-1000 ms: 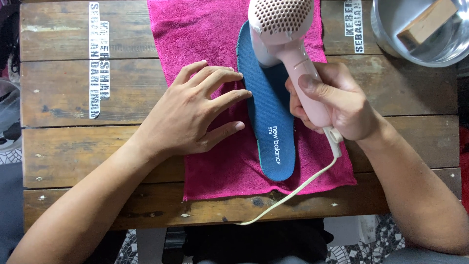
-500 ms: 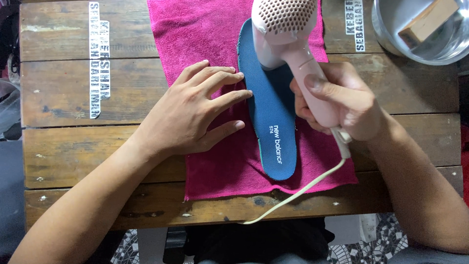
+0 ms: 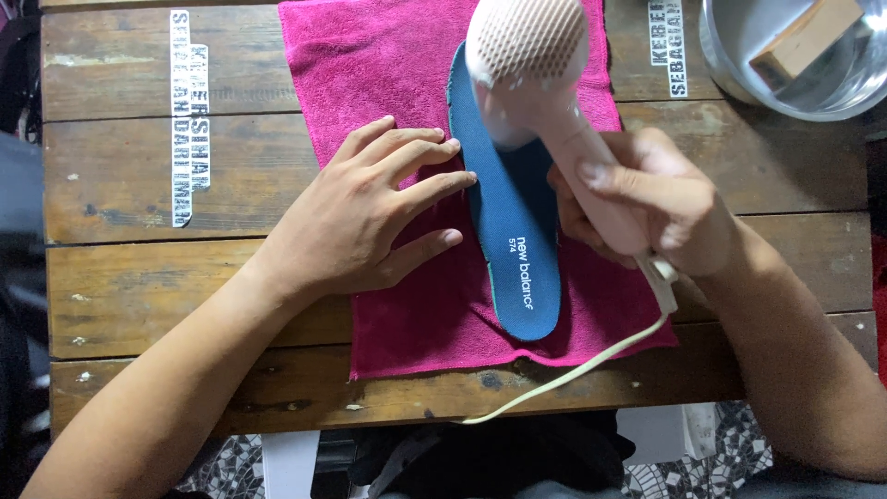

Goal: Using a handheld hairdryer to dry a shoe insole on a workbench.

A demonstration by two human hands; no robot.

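Our right hand [image 3: 651, 208] wraps closed around the dryer [image 3: 545, 92], its head just beyond our knuckles over the insole [image 3: 513, 240]. Our left hand [image 3: 365, 217] lies flat and open on the towel [image 3: 370, 65], fingertips touching the insole's edge.

place: home-style work spot | cues: plank table [image 3: 139, 277], patterned floor tiles [image 3: 730, 434]

We see our right hand [image 3: 647, 208] wrapped around the handle of a pale pink hair dryer [image 3: 540, 88] held over a blue insole [image 3: 513, 240]. The insole lies on a magenta towel [image 3: 388, 65] spread across the wooden worktop [image 3: 139, 277]. Our left hand [image 3: 360, 217] rests flat on the towel, fingertips at the insole's edge.
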